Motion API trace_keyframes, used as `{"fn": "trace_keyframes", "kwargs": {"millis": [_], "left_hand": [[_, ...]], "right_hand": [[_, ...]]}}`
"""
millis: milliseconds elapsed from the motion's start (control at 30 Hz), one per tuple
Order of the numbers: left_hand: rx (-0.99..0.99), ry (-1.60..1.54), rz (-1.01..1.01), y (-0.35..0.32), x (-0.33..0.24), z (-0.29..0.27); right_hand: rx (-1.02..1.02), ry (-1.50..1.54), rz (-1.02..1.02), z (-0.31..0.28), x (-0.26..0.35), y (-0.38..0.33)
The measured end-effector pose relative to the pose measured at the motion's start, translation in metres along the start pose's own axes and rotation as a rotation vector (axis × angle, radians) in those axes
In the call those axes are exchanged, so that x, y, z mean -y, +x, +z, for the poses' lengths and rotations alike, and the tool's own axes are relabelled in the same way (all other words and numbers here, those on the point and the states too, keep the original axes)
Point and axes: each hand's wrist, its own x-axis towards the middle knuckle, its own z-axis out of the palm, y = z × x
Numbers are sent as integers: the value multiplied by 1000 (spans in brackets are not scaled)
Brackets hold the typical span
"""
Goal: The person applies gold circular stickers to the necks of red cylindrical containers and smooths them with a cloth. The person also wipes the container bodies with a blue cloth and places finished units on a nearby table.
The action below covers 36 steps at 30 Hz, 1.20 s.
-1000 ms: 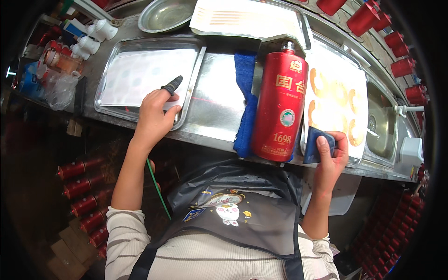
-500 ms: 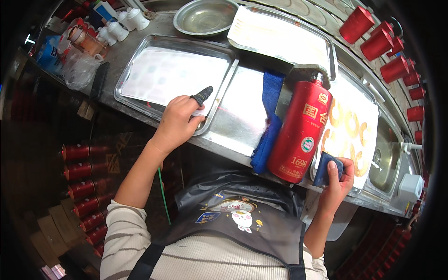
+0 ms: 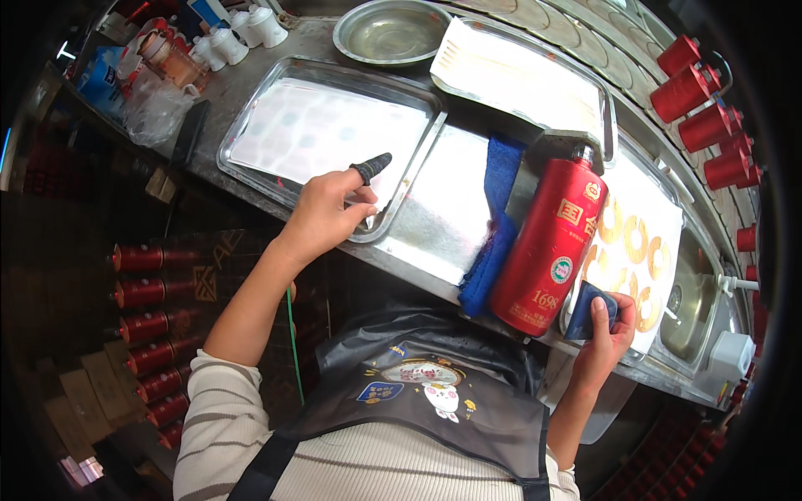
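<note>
My left hand (image 3: 328,209) is over the near right corner of a metal tray (image 3: 230,138), a black ribbed cover on its index finger. Its thumb and a finger are pinched on the corner of a white sheet (image 3: 326,125) with faint grey round spots, which lies in the tray. My right hand (image 3: 611,330) grips a dark blue flat scraper (image 3: 582,311) between thumb and fingers, just right of the base of a red bottle (image 3: 543,250). The bottle lies tilted, its neck pointing away from me.
A blue cloth (image 3: 499,188) lies left of the bottle. Beyond are a metal bowl (image 3: 391,33) and a second tray (image 3: 610,125) with white sheets. On the right are a sheet with gold rings (image 3: 635,242) and a sink (image 3: 692,305). Red bottles (image 3: 685,92) stand far right.
The whole view has shifted slightly, moving the bench items to the right. My left thumb and fingers have drawn together at the sheet's corner. My right hand keeps its grip on the scraper.
</note>
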Motion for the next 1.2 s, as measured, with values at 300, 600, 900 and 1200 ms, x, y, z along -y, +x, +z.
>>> {"fn": "trace_keyframes", "kwargs": {"millis": [300, 600, 900, 1200], "left_hand": [[-78, -207, -156, 7, 10, 1], [-499, -35, 65, 44, 16, -40], [-731, 165, 392, 81, -33, -124], [-778, -128, 668, 62, -142, -142]], "right_hand": [[-16, 23, 26, 1, -2, -3], [-14, -2, 69, -15, -12, 1], [20, 274, 27, -22, -10, 13], [93, -68, -275, 34, 49, -5]]}}
